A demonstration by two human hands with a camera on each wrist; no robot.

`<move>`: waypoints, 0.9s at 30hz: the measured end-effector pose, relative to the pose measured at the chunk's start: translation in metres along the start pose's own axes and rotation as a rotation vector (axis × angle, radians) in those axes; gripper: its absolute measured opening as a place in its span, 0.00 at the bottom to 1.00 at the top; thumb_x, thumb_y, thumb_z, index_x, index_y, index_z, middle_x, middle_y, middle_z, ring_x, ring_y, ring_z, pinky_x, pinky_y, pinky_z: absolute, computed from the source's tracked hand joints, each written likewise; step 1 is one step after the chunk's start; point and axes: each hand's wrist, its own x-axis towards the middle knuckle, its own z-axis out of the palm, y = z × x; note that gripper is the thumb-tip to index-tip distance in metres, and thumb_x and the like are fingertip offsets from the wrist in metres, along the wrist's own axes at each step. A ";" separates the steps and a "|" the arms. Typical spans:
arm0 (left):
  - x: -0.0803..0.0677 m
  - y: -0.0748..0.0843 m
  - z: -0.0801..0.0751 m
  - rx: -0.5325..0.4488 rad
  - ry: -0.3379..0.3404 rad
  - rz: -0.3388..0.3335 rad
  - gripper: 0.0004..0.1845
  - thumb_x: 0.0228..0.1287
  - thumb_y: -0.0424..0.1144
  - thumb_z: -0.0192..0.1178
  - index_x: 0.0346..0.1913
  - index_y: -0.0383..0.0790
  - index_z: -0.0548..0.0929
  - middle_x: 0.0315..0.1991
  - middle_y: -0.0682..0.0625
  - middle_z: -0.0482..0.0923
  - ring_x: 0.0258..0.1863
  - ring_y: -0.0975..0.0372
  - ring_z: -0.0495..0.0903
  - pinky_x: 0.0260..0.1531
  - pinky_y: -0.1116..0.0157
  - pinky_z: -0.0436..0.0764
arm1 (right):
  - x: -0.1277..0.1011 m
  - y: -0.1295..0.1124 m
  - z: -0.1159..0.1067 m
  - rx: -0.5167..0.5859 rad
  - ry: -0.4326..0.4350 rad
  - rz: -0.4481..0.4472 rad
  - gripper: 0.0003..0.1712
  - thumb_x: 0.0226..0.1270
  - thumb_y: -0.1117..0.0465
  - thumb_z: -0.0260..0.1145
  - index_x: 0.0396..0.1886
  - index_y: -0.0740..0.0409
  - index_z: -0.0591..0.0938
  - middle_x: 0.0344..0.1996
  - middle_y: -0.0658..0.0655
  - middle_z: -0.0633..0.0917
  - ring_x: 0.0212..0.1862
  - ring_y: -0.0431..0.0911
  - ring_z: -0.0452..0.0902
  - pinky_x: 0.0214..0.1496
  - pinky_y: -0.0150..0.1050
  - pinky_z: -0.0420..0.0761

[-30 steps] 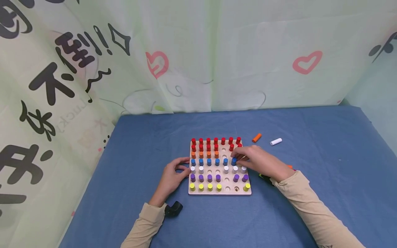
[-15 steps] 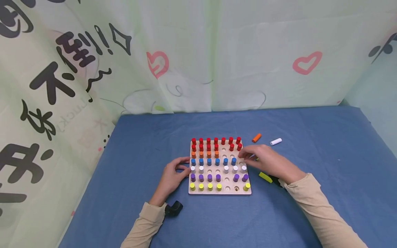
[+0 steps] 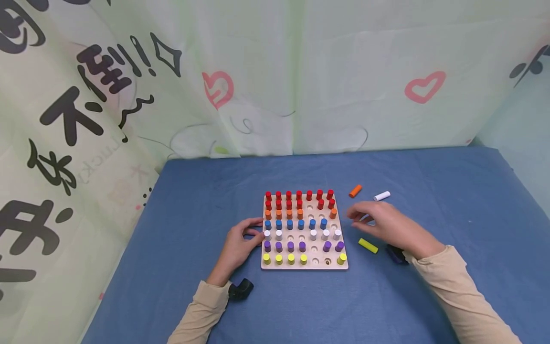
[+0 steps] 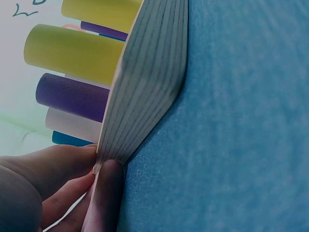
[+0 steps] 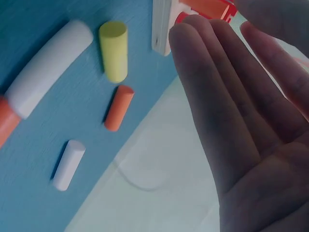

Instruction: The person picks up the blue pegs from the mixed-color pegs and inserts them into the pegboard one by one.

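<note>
The wooden pegboard (image 3: pixel 305 266) holds rows of red, orange, blue, white, purple and yellow pegs, with some holes bare. My left hand (image 3: pixel 238 244) holds its left edge between thumb and fingers; the left wrist view shows fingertips against the layered side of the board. To the right of the board, my right hand (image 3: pixel 386 224) hovers with nothing seen between its loosely bent fingers. An orange peg (image 3: pixel 333 213) stands at the right end of the orange row, close to those fingertips.
Loose pegs lie right of the board: an orange peg (image 3: pixel 355 191), a white peg (image 3: pixel 381 196) and a yellow peg (image 3: pixel 368 245). The right wrist view also shows another white peg (image 5: pixel 50 67) touching an orange one (image 5: pixel 7 121). Blue cloth (image 3: pixel 206 191) covers the table.
My right hand has drawn away from the board to the right. The orange peg at the end of its row has come into sight. My left hand keeps its place.
</note>
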 end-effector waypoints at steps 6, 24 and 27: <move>0.000 0.000 0.000 0.002 0.002 -0.016 0.21 0.66 0.35 0.65 0.61 0.41 0.80 0.53 0.47 0.82 0.42 0.60 0.82 0.37 0.66 0.82 | -0.009 0.004 -0.005 -0.022 0.009 0.033 0.12 0.58 0.68 0.73 0.42 0.59 0.85 0.38 0.52 0.87 0.38 0.43 0.84 0.43 0.42 0.85; 0.000 0.000 0.000 -0.001 -0.005 -0.028 0.21 0.65 0.35 0.65 0.61 0.43 0.80 0.54 0.48 0.82 0.42 0.61 0.82 0.39 0.65 0.83 | -0.041 0.021 -0.016 -0.034 -0.001 0.132 0.09 0.60 0.67 0.72 0.41 0.54 0.85 0.36 0.46 0.85 0.37 0.38 0.81 0.40 0.38 0.84; 0.000 -0.001 0.000 -0.005 -0.007 -0.026 0.21 0.66 0.35 0.65 0.61 0.42 0.80 0.54 0.48 0.82 0.42 0.61 0.82 0.38 0.65 0.83 | -0.046 0.024 -0.015 -0.032 0.010 0.130 0.10 0.59 0.66 0.73 0.41 0.55 0.85 0.35 0.46 0.85 0.36 0.38 0.82 0.38 0.37 0.84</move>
